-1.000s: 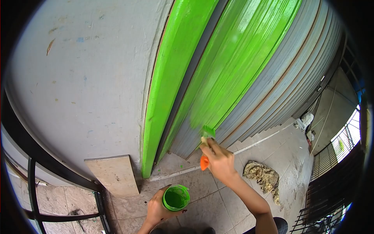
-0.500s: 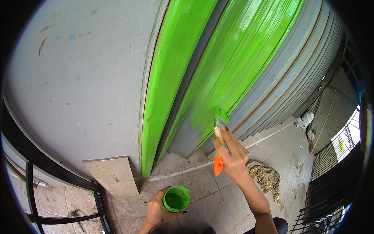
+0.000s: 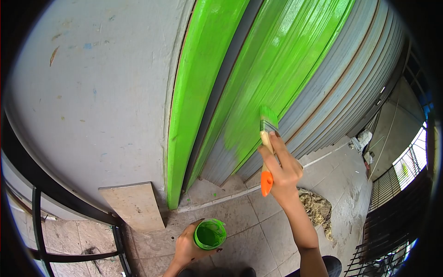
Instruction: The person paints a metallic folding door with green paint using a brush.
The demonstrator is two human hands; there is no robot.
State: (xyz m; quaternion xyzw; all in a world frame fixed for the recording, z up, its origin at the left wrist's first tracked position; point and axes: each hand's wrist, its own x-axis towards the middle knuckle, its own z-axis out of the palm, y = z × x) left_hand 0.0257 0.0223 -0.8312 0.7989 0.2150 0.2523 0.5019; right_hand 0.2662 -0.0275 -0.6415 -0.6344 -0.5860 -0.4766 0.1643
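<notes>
My right hand (image 3: pixel 284 168) grips a paintbrush (image 3: pixel 266 138) with a pale wooden handle and an orange end. Its green bristles touch the wet green panel (image 3: pixel 281 60) of a grey corrugated shutter. Patchy grey shows through the paint at the panel's lower left. Low in the view, my left hand (image 3: pixel 189 247) is wrapped round an open container (image 3: pixel 210 234) with green paint inside and on its rim. A green post (image 3: pixel 196 87) stands left of the panel.
A grey wall (image 3: pixel 110 92) fills the left, with a loose board (image 3: pixel 133 206) leaning at its foot. A crumpled cloth (image 3: pixel 315 210) lies on the tiled floor (image 3: pixel 240 251). Black metal frames (image 3: pixel 78 257) stand at lower left, and dark bars at the right.
My right hand and the brush have moved up and slightly right along the green panel. My left hand with the container has hardly moved.
</notes>
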